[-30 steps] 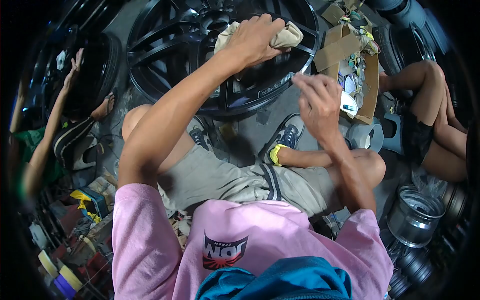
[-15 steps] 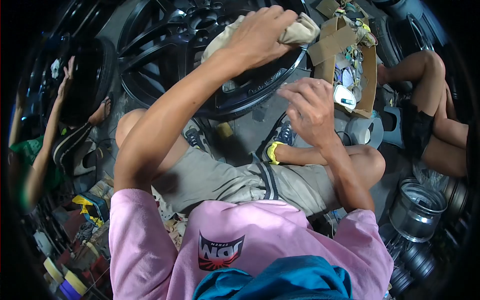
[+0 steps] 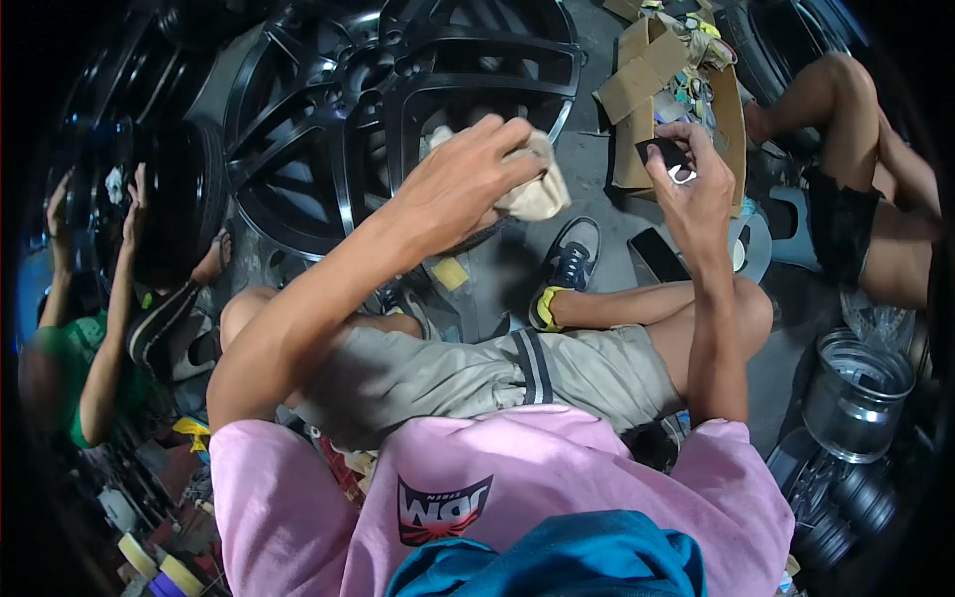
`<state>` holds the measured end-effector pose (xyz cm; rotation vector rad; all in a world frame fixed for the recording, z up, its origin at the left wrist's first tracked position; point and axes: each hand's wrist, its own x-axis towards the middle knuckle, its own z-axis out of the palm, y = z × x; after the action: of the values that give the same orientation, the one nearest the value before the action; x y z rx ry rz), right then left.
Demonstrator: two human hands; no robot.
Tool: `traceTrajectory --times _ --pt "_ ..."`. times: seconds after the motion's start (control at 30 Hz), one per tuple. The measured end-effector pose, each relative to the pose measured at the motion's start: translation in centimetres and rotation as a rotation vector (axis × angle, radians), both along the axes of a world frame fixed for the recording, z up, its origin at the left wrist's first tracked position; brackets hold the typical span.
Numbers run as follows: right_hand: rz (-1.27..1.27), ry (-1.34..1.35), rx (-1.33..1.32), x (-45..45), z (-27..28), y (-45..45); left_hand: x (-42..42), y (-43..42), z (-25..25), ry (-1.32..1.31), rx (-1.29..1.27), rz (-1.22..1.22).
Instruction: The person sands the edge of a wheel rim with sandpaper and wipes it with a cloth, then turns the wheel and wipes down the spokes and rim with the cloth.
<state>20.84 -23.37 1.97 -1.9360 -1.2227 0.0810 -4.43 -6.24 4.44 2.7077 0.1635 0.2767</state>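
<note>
My left hand [image 3: 476, 177] is closed round a crumpled beige cloth [image 3: 537, 189], which hangs over the near edge of a large black wheel rim [image 3: 398, 99]. Whether the cloth touches the rim cannot be told. Beside the cardboard box [image 3: 738, 149], my right hand [image 3: 696, 184] pinches a small flat black piece [image 3: 665, 154] between thumb and fingers. Something white [image 3: 682, 175] shows at the fingers; I cannot tell if it is held or lies behind.
A dark phone [image 3: 659, 255] lies on the floor below my right hand. Tape rolls and scraps fill the box. A silver wheel barrel [image 3: 860, 393] stands at right. Other people sit on both sides, one in a green shirt [image 3: 95, 373]. A yellow block [image 3: 451, 274] lies between my feet.
My left hand has drawn the cloth down towards me, off the rim's middle. My right hand has risen to the box and now holds the black piece. The view has shifted slightly.
</note>
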Motion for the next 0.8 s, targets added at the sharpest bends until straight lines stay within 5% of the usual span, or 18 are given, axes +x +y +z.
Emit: traceTrajectory --times 0.3,0.43,0.47,0.5,0.53,0.57,0.6,0.7,0.8 --pt "-0.065 -0.100 -0.038 1.2 -0.1 -0.3 -4.5 4.2 7.7 0.325 -0.257 0.168" --pt "-0.072 -0.188 0.004 1.7 -1.3 -0.3 -6.9 8.7 10.6 -0.344 -0.381 0.530" --pt "-0.067 -0.191 0.006 1.5 -1.6 -0.1 -7.2 9.7 10.6 -0.403 -0.188 0.629" --pt "-0.071 0.092 0.029 1.1 -1.8 0.1 -7.9 11.6 9.9 -0.463 -0.022 0.589" --pt "-0.071 0.376 0.046 0.8 -1.8 0.2 -7.7 12.2 8.9 -0.445 0.049 0.605" --pt "-0.059 0.373 0.042 0.6 -1.6 0.3 -7.8 12.4 7.9 -0.425 0.118 0.621" --pt "-0.047 0.443 -0.025 0.5 -1.3 0.3 -7.4 11.6 7.3 -0.218 -0.182 0.710" --pt "-0.012 0.548 -0.130 -0.2 -0.7 0.5 -7.4 11.9 2.0 0.037 0.064 0.296" --pt "0.012 0.588 -0.165 -0.3 -1.2 0.5 -6.5 11.2 2.2 0.170 0.062 0.378"
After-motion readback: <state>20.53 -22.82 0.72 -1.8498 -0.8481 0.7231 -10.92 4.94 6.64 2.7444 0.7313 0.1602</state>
